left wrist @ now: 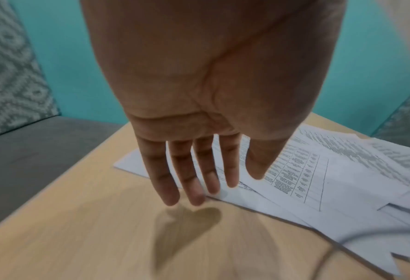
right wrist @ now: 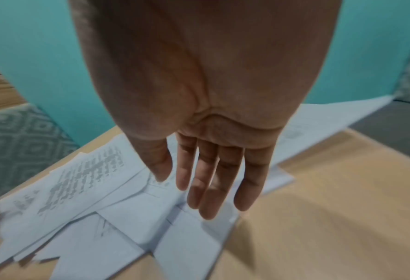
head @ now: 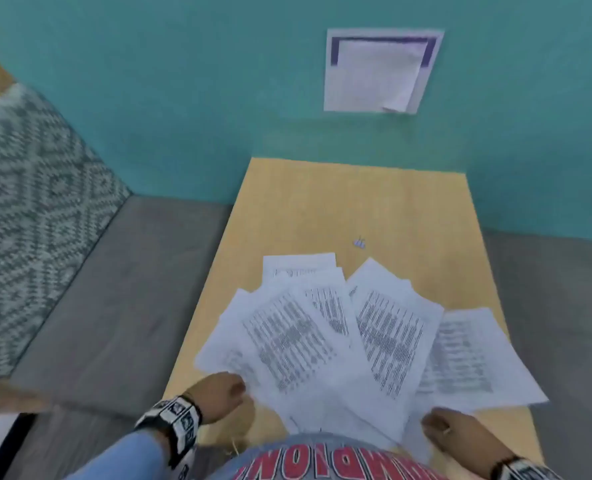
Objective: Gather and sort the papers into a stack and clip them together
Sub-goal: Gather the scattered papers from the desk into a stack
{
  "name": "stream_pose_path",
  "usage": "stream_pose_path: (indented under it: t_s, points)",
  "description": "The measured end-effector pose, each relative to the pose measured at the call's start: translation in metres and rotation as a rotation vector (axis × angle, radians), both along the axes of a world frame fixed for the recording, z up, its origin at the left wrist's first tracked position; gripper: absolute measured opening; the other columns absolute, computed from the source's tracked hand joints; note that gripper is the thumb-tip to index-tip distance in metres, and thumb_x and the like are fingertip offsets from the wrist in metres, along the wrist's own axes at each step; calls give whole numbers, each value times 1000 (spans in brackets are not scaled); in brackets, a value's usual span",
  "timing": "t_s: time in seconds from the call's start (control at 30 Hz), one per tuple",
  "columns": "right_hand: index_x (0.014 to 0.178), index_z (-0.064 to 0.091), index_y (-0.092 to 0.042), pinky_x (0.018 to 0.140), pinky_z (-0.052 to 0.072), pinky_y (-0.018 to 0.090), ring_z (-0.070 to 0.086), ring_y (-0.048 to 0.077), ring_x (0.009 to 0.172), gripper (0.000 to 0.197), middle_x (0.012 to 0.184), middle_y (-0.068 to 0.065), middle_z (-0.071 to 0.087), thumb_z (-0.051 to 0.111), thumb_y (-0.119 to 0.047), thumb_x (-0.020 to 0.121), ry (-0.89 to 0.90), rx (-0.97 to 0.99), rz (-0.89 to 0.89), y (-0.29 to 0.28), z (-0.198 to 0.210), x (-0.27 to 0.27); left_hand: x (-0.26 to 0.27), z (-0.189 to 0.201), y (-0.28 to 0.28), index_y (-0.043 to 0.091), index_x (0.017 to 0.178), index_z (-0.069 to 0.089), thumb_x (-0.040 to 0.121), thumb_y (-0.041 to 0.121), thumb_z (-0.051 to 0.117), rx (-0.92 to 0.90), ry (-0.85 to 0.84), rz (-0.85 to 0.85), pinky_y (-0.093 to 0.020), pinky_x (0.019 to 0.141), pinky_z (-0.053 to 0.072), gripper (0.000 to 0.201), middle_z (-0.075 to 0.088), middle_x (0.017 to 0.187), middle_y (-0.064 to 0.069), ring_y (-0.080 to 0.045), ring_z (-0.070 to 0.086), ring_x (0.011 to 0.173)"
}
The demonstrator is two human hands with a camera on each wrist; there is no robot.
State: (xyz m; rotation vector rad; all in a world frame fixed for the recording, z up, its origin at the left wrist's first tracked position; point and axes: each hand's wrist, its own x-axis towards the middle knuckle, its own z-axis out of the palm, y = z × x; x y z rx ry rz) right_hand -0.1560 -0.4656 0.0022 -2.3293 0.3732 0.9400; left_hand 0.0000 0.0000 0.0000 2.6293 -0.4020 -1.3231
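Several printed white papers [head: 350,327] lie fanned out and overlapping on the light wooden table [head: 322,202]. A small binder clip [head: 359,242] sits on the table just beyond them. My left hand [head: 223,393] is at the near left edge of the papers [left wrist: 306,181]; its fingers [left wrist: 191,189] are straight, tips near the sheet edge. My right hand [head: 446,433] is at the near right corner of the spread, fingers [right wrist: 213,193] straight above the papers [right wrist: 84,181]. Neither hand holds anything.
A teal wall [head: 183,98] rises behind the table, with a paper notice [head: 381,71] stuck on it. A grey sofa seat [head: 114,289] and a patterned cushion [head: 31,202] lie to the left. More grey seat [head: 564,306] is on the right.
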Motion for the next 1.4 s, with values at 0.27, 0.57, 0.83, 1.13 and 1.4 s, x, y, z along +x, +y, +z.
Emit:
stream_pose_path:
  t_s: [0.27, 0.57, 0.83, 1.13, 1.4]
  points:
    - [102, 68, -21, 77, 57, 31, 67, 16, 85, 18, 97, -5, 72, 65, -37, 94, -45, -49, 1, 53, -21, 104, -2, -24, -9, 22, 135, 60, 102, 36, 53, 4, -50, 95, -41, 96, 52, 36, 48, 137, -5, -30, 64, 104]
    - [141, 47, -3, 99, 51, 44, 54, 36, 127, 111, 139, 19, 50, 77, -77, 64, -111, -287, -7, 114, -54, 199, -5, -33, 9, 19, 67, 47, 101, 41, 53, -16, 193, 453, -34, 63, 38, 41, 48, 62, -6, -20, 47, 56]
    - [107, 54, -13, 55, 37, 25, 58, 23, 79, 34, 82, -5, 57, 79, -23, 87, -163, -16, -38, 142, -65, 217, 31, -30, 14, 7, 94, 68, 102, 44, 61, -228, 358, 879, -28, 53, 49, 38, 67, 84, -14, -24, 62, 73]
    - [113, 69, -20, 66, 50, 20, 65, 9, 80, 16, 93, -13, 68, 66, -25, 98, -62, 126, -24, 122, -62, 200, 54, -45, -7, 21, 134, 49, 93, 37, 79, -378, 171, 1154, -44, 81, 64, 54, 59, 117, -7, -29, 71, 109]
    - [152, 35, -4, 114, 36, 45, 36, 36, 138, 108, 147, 20, 38, 93, -40, 68, -236, -15, -276, 148, -64, 242, 66, -46, -42, 29, 164, 29, 88, 62, 73, -160, 161, 458, -38, 107, 53, 94, 24, 155, 2, -23, 65, 118]
